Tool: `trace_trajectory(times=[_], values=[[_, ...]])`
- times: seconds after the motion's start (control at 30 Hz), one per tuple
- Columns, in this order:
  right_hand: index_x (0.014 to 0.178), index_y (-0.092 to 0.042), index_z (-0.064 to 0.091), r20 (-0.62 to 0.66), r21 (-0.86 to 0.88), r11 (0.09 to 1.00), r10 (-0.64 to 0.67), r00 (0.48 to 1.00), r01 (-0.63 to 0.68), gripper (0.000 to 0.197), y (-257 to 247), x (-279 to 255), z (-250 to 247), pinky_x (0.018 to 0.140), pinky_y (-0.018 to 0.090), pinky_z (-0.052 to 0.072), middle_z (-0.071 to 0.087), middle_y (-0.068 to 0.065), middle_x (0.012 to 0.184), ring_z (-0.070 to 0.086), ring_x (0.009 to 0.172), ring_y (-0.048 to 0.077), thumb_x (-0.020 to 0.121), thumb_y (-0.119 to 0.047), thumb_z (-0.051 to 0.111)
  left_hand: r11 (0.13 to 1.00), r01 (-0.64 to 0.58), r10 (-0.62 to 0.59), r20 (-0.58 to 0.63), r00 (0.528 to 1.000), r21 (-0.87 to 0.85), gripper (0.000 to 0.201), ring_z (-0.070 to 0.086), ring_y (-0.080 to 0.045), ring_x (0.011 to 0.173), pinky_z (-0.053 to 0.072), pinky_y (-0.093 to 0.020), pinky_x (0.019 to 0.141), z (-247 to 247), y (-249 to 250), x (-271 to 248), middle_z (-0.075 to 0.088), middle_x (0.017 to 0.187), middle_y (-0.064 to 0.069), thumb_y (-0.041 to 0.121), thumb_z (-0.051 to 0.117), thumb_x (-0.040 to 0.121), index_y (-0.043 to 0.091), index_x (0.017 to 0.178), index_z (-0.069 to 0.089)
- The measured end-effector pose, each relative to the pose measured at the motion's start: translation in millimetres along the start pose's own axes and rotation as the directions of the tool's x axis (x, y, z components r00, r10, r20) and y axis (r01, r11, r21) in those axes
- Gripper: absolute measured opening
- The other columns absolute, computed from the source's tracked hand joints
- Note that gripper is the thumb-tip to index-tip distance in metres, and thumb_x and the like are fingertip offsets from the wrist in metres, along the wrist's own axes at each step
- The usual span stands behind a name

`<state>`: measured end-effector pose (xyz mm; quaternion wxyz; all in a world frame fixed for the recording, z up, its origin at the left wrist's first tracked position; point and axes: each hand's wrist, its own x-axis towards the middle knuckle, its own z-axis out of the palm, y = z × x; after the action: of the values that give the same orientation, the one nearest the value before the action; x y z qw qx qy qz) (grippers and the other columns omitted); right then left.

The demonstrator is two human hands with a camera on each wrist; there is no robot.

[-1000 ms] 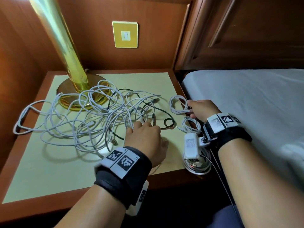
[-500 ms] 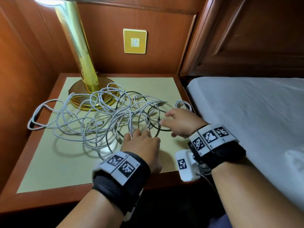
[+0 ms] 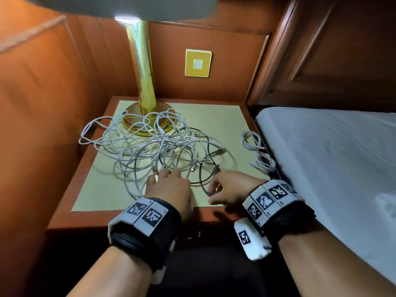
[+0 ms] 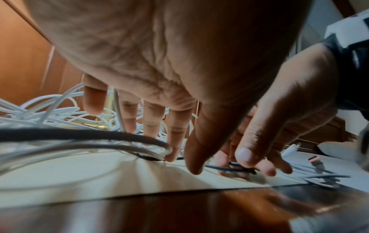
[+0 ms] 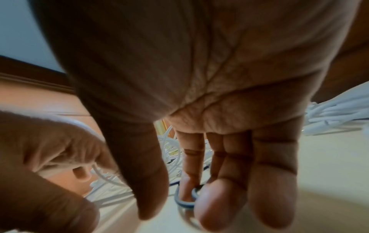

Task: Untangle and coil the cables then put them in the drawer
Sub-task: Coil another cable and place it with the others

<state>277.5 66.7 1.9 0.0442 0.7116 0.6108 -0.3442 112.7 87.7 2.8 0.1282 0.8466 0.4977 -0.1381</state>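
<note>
A loose white-and-black cable tangle (image 3: 158, 151) sprawls beyond both grips: the right hand (image 3: 230, 190) pinches the black cable (image 5: 184, 203), the left hand (image 3: 169, 188) presses spread fingers onto white strands.

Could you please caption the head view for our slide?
Both hands, left hand and right hand, work a tangle of cables on a nightstand.

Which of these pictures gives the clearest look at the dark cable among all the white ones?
The head view: the dark cable shows as whole loops running to the right hand. The left wrist view shows only a blurred stretch; the right wrist view shows only a short bend at the fingertips.
</note>
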Motion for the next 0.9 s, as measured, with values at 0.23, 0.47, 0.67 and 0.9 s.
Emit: trace_trajectory(times=[0.23,0.47,0.67,0.9], values=[[0.087,-0.023,0.061,-0.321,0.018,0.998,-0.05,0.946,0.059,0.019,-8.2,-66.5,31.2,0.067,0.027,0.038,0.058,-0.011,0.08,0.056,0.08,0.012,0.095,-0.04,0.061,0.998,-0.041,0.036,-0.089,0.995,-0.052,0.038,0.002,-0.025,0.153,0.015,-0.049,0.119,27.1,-9.2,-63.6,0.013,0.165,0.004,0.033,0.057,0.093,0.023,0.13,0.056],[0.076,-0.016,0.054,-0.688,0.275,0.924,-0.005,0.726,0.266,0.035,-17.2,-138.5,33.4,0.057,0.027,0.036,0.051,-0.008,0.061,0.048,0.059,0.011,0.099,-0.042,0.054,0.994,-0.039,0.034,-0.054,0.998,-0.098,0.057,0.028,-0.027,0.145,0.031,-0.046,0.116,49.9,-30.8,-95.5,0.032,0.157,0.001,0.044,0.06,0.093,0.026,0.145,0.045],[0.066,-0.003,0.05,-0.676,0.476,0.852,0.195,0.711,0.219,0.06,-6.6,-143.5,37.4,0.062,0.036,0.042,0.04,0.0,0.053,0.047,0.057,0.021,0.099,-0.053,0.048,0.984,0.005,-0.015,-0.056,0.998,-0.179,0.044,0.049,-0.023,0.128,0.043,-0.039,0.105,48.4,-37.9,-92.0,0.055,0.13,0.004,0.04,0.066,0.088,0.029,0.129,0.057],[0.075,-0.01,0.06,-0.406,0.209,0.977,0.047,0.913,0.042,0.043,-15.4,-105.0,54.9,0.069,0.033,0.044,0.064,0.003,0.076,0.059,0.075,0.019,0.093,-0.05,0.06,0.982,0.002,-0.017,-0.08,0.997,-0.188,0.049,0.05,-0.02,0.129,0.037,-0.048,0.11,44.6,-34.2,-68.9,0.05,0.138,0.009,0.035,0.07,0.086,0.039,0.132,0.054]])
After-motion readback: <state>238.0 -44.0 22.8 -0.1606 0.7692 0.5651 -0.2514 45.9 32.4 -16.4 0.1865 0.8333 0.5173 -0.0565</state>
